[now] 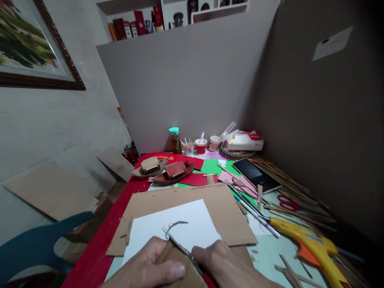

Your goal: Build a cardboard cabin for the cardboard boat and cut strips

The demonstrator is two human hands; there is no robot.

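**Operator:** Cardboard piece [177, 266] location and hold?

**Inspector:** It sat at the bottom edge of the view, just in front of the white paper sheet [177, 230]. The left hand [150, 266] was closed on its left side, thumb pressed flat on top. The right hand [229, 268] gripped a thin blade tool with a red handle [192, 258], its tip resting against the cardboard's upper edge. A thin curled strip [175, 225] lay on the paper just beyond the tip; whether it was attached to the cardboard could not be determined from this angle.

**Operator:** Surroundings, by size?

**Inspector:** A large cardboard sheet [210, 204] lay under the white paper. A yellow glue gun [309, 242] rested to the right, well apart from the hands. A dark tablet [255, 174] lay farther back, with red scissors [288, 203] near it among loose cardboard strips. Two small model boats [163, 171] stood beyond the large sheet. Small cups [201, 146] lined the rear wall.
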